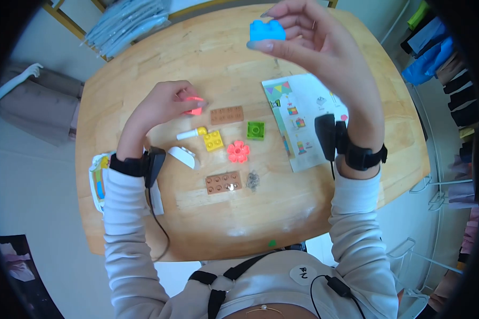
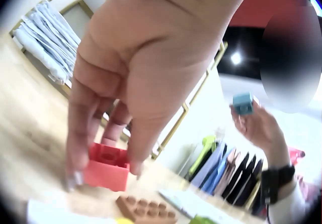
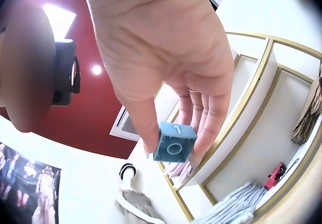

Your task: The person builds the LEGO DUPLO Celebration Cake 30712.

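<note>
Between the thumb and fingers of my left hand (image 1: 164, 103) is a red toy brick (image 2: 106, 176), held low over the left part of the table. My right hand (image 1: 327, 50) is raised over the far side and pinches a blue toy brick (image 1: 266, 32). In the right wrist view, the hollow underside of that brick shows, with a ring inside and a white mark on one side. Closest to the left hand lies a brown brick (image 1: 226, 115). Nearby are a yellow brick (image 1: 214, 141), a green brick (image 1: 255, 131) and a pink flower piece (image 1: 238, 152).
A second brown brick (image 1: 223, 183) lies nearer the body. A white curved piece (image 1: 183, 157) and a white stick with a yellow end (image 1: 187, 134) lie left. A printed sheet (image 1: 279, 106) lies right on the wooden table (image 1: 197, 223), a colourful packet (image 1: 97, 183) at its left edge.
</note>
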`<state>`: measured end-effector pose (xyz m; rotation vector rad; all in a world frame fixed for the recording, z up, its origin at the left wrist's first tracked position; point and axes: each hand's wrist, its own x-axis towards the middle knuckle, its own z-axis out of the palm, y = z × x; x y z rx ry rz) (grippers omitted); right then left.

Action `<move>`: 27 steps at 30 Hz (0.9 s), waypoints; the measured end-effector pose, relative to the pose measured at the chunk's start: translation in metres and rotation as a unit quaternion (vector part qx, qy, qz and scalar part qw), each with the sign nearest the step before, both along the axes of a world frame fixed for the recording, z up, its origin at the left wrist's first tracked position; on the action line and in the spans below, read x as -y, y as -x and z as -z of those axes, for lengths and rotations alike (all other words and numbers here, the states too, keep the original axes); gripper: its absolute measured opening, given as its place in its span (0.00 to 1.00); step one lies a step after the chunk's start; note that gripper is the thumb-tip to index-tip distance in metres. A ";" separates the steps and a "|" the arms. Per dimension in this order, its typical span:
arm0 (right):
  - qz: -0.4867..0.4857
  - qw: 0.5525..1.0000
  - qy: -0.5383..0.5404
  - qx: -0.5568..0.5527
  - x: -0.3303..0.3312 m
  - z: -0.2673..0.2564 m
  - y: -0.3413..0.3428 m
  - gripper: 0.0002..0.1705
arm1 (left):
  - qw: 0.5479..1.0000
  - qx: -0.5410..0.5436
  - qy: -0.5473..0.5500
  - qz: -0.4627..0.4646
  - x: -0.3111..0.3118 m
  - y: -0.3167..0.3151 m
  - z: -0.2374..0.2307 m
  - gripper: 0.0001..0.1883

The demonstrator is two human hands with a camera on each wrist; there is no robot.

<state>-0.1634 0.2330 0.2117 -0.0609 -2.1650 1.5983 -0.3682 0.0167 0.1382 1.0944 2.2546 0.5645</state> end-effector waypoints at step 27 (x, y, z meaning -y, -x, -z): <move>-0.234 0.909 0.343 0.025 0.028 0.021 0.025 0.28 | 0.709 0.545 -0.437 -0.097 0.033 -0.096 -0.039 0.31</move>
